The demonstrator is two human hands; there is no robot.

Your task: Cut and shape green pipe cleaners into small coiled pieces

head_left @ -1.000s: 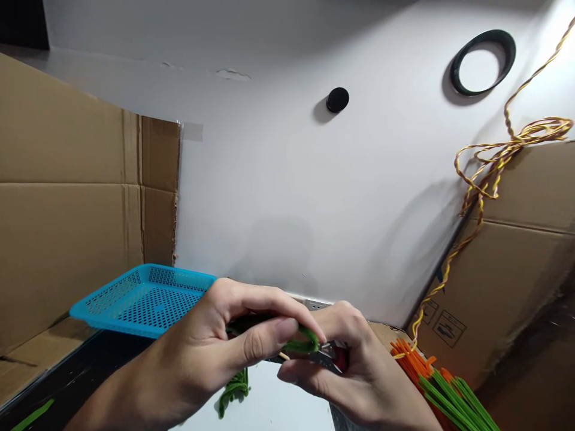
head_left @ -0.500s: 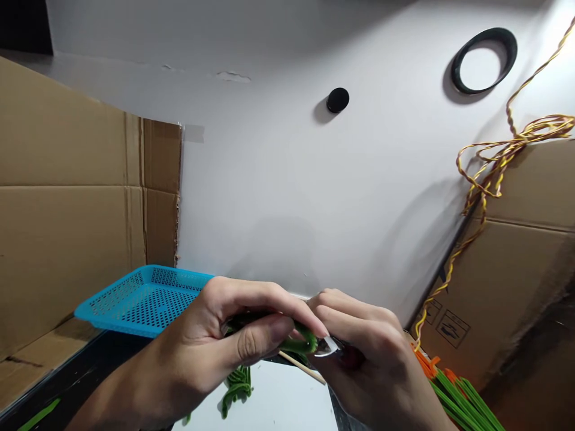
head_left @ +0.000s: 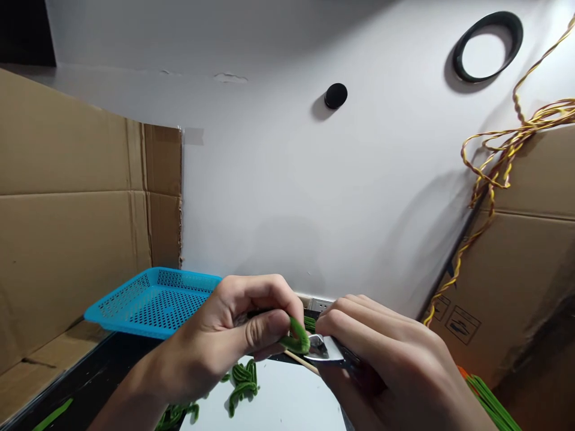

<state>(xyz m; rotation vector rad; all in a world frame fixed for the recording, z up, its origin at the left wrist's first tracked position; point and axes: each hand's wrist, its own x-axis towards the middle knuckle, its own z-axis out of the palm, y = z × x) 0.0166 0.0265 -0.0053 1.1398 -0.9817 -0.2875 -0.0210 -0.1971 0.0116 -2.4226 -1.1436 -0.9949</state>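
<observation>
Left hand: my left hand point(head_left: 233, 341) is pinching a green pipe cleaner point(head_left: 297, 339) between thumb and fingers — closed tight on it, and it has drifted a little rightward over the last second.
Right hand: my right hand point(head_left: 395, 371) is now curling over the metal tool point(head_left: 324, 348) from above, fingers wrapped shut around it; a second ago it was gripping from below with the red of the handle showing, and that red is now hidden.
Tool tip: the shiny tip is touching the pipe cleaner's looped end, closer than it was. I cannot tell whether its blades are parted.
Wooden stick: a thin wooden stick point(head_left: 302, 363) is poking out just under the pipe cleaner, more exposed than before.
What this means: I am judging that the tool is settling onto the loop — the bend or cut looks about to be made, not done.
Below the pipe cleaner: curled green pieces point(head_left: 242, 383) are lying on the white sheet point(head_left: 287, 407).
Left of the pipe cleaner: the blue basket point(head_left: 148, 299).
Right of it: straight green stems point(head_left: 492, 407), low in the corner.
</observation>
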